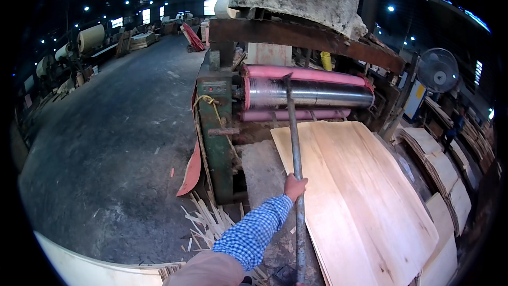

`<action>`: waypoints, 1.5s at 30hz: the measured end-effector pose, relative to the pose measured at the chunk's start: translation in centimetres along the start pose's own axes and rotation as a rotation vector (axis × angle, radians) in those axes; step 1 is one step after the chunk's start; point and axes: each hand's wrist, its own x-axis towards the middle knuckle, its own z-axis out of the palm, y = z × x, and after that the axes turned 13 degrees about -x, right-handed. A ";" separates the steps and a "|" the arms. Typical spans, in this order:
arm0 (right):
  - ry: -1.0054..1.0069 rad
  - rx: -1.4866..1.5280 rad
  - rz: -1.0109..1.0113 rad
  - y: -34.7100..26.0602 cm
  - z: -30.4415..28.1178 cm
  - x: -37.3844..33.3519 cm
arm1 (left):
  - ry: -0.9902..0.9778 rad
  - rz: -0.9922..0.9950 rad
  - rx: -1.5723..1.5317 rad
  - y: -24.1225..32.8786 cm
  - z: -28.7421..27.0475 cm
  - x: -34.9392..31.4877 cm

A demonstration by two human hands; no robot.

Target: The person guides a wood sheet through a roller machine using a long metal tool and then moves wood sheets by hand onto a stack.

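My left hand [295,187], in a blue checked sleeve, is closed around a long grey metal pole [299,222]. The pole slants up and away. Its dark hooked tip [287,78] overlaps the shiny metal roller [328,94] of a machine, though I cannot tell whether the two touch. Pink rollers [307,74] lie above and below the metal one. To the right of the pole is a stack of pale wood veneer sheets [365,196], its far edge close below the rollers. The pole's lower end runs out at the bottom edge; my right hand does not show.
A green machine housing [216,148] with a yellow rope [209,100] stands left of the rollers. Wood strips [209,225] litter the floor beside it. More veneer stacks [436,164] and a fan [437,70] are at right. A rusty beam [312,42] crosses above.
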 end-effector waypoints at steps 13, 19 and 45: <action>0.013 0.039 -0.149 11.5 -6.8 -2.9 | 0.005 -0.263 -0.044 -9.3 2.9 -9.6; 0.500 -0.799 -0.280 10.2 -7.9 -4.7 | -0.169 -0.600 -0.621 -6.5 -0.4 -15.5; 0.104 -0.985 -0.361 -9.0 4.0 10.2 | 0.153 -0.206 -0.421 0.8 -11.5 5.2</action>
